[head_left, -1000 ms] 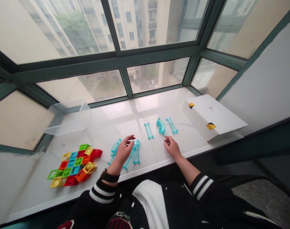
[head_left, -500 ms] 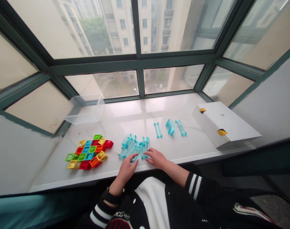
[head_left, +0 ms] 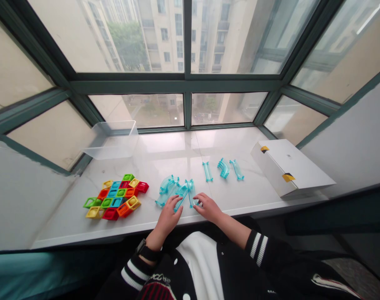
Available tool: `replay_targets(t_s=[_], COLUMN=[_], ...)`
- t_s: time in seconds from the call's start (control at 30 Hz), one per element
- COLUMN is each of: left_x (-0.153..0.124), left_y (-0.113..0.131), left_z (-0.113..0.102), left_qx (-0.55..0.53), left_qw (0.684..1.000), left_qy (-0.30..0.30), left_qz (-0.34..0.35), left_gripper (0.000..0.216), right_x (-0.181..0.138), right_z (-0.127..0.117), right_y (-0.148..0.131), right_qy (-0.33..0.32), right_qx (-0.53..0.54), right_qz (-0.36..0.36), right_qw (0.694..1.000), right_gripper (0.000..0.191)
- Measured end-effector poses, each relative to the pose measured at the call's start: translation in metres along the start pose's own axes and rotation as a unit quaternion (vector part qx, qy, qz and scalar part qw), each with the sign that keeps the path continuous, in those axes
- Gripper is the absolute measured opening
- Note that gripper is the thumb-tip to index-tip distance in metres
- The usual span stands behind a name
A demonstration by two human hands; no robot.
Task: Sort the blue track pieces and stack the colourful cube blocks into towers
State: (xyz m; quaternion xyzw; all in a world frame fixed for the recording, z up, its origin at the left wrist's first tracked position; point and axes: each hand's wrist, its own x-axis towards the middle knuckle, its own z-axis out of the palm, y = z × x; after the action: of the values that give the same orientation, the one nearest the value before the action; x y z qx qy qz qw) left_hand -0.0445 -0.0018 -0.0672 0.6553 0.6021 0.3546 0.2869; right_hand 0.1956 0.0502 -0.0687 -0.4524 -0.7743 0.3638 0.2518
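Note:
Clear blue toy track pieces [head_left: 168, 186] lie in an overlapping pile at the middle of the white sill. My left hand [head_left: 169, 214] rests over the pile's near side, thumb and fingers apart, touching a slanted piece. At the pile's right edge, my right hand [head_left: 208, 208] has its fingertips closed on the near end of a straight track piece [head_left: 191, 192]. Part of that end is hidden by the fingers. Beyond the right hand lie a straight piece [head_left: 207, 171], a curved piece [head_left: 223, 168] and a slightly bent piece [head_left: 236, 170], set apart from each other.
Colourful square blocks [head_left: 113, 203] cover part of the sill on the left. Behind them stands a clear plastic bin [head_left: 115, 152]. A white box [head_left: 293, 166] with yellow-black tabs is at the right. Green-framed windows [head_left: 165, 86] rise behind the sill [head_left: 165, 143].
My right hand has shifted slightly right, and the near end of the straight track piece has swung right with it. My left hand stays over the pile. The camera view has tilted a little.

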Motion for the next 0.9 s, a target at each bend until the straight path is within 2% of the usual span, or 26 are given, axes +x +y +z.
replay_targets(t_s=[0.27, 0.6, 0.9], left_x=[-0.001, 0.013, 0.016], left_y=[-0.003, -0.003, -0.015], left_z=[0.001, 0.008, 0.015], left_qx=[-0.005, 0.037, 0.040], left_qw=[1.000, 0.998, 0.999], left_qy=[0.006, -0.044, -0.020], left_qz=[-0.005, -0.037, -0.032], left_gripper=[0.038, 0.054, 0.053], right_x=[-0.001, 0.000, -0.002], right_z=[-0.002, -0.008, -0.023], right_y=[-0.001, 0.000, 0.010], right_qy=[0.016, 0.050, 0.094], right_qx=[0.098, 0.174, 0.237], right_qz=[-0.027, 0.055, 0.122], right_qw=[0.995, 0.982, 0.959], right_gripper=[0.030, 0.037, 0.041])
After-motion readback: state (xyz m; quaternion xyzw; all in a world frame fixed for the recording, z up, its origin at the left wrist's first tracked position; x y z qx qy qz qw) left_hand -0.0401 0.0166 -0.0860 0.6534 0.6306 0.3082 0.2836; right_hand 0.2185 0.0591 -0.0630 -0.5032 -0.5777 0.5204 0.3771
